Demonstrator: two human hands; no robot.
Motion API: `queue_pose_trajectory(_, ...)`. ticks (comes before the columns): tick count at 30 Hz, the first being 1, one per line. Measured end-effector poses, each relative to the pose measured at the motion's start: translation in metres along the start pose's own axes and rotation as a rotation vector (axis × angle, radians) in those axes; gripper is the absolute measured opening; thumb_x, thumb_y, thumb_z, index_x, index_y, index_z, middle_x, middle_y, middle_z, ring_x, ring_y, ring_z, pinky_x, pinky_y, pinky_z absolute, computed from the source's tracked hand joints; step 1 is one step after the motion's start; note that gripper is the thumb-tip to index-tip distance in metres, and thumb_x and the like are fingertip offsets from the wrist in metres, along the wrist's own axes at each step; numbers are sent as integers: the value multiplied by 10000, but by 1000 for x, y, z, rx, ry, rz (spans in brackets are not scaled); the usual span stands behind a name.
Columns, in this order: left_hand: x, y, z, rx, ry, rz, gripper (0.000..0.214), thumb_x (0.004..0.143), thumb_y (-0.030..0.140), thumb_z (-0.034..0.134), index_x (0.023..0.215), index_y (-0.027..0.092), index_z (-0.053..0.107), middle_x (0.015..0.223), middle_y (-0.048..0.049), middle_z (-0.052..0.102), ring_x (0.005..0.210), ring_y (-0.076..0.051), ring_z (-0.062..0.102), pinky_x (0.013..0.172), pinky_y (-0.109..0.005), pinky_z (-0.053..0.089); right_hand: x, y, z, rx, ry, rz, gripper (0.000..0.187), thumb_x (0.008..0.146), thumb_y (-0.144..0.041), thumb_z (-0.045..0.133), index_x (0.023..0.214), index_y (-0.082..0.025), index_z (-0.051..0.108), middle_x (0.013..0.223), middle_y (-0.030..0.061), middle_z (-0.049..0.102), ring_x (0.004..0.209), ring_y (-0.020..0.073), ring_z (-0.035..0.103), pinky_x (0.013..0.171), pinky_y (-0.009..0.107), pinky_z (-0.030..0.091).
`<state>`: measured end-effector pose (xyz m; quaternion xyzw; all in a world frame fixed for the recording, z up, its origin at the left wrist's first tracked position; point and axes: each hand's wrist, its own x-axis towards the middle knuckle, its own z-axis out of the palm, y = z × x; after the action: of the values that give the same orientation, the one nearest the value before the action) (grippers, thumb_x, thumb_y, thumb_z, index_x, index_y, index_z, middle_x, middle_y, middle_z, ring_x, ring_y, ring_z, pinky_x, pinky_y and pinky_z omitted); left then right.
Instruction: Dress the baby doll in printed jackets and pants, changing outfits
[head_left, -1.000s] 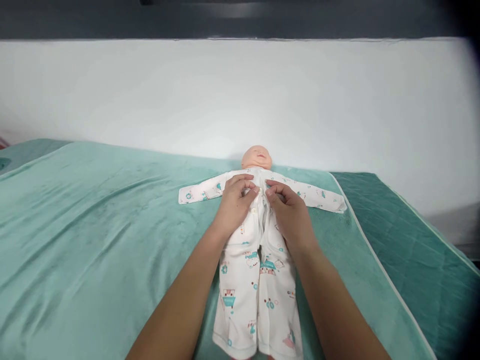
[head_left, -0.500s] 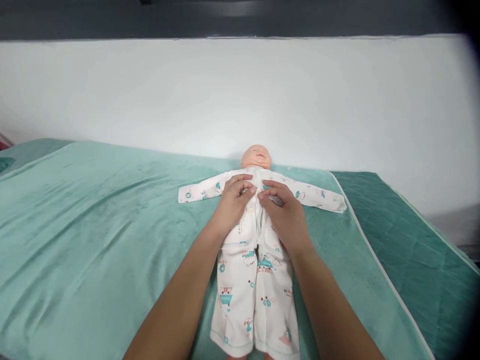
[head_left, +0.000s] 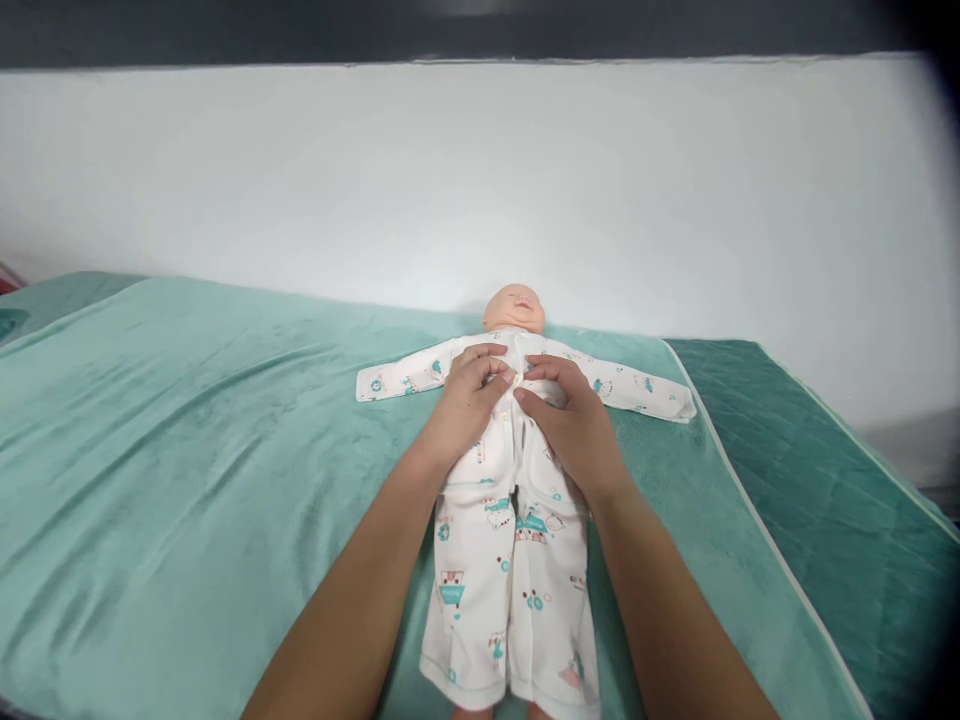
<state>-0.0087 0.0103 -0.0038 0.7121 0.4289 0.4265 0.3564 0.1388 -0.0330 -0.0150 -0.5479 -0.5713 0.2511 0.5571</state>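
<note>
A baby doll point(head_left: 514, 308) lies on its back on a teal blanket point(head_left: 187, 420), head toward the wall. It wears a white printed romper point(head_left: 510, 570) with sleeves spread to both sides. My left hand point(head_left: 465, 405) rests on the doll's chest, fingers curled and pinching the left edge of the romper's front opening. My right hand point(head_left: 574, 425) lies on the other side, fingers bent and pinching the right edge. The fingertips of both hands meet at the chest, near a small button.
A white wall point(head_left: 480, 190) rises right behind the doll's head. A darker green quilted mat point(head_left: 825, 500) lies under the blanket at the right, and its edge falls away at the far right.
Both hands have stayed on the doll's chest, with the right fingers shifting slightly toward the left hand. The view has tipped a little, so the doll sits slightly higher in frame.
</note>
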Motion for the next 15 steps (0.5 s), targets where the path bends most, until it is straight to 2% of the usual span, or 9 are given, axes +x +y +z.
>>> queue_pose_trajectory(6, 1, 1, 3, 72, 29, 21, 167, 927, 243, 561, 793, 219, 659, 1297, -41, 600, 1275, -206, 505, 1109, -378, 375, 1, 5, 0, -13, -17, -7, 162, 789, -252, 710, 936, -266, 644, 1275, 17, 630, 1231, 239, 539, 1078, 449, 362)
queue_pose_trajectory(15, 0, 2, 5, 79, 46, 24, 163, 912, 288, 593, 796, 222, 685, 1297, -49, 595, 1246, -203, 534, 968, -330, 469, 2, 5, 1, -24, -22, -39, 167, 796, -232, 695, 951, -265, 644, 1259, 21, 621, 1236, 225, 531, 1096, 434, 351)
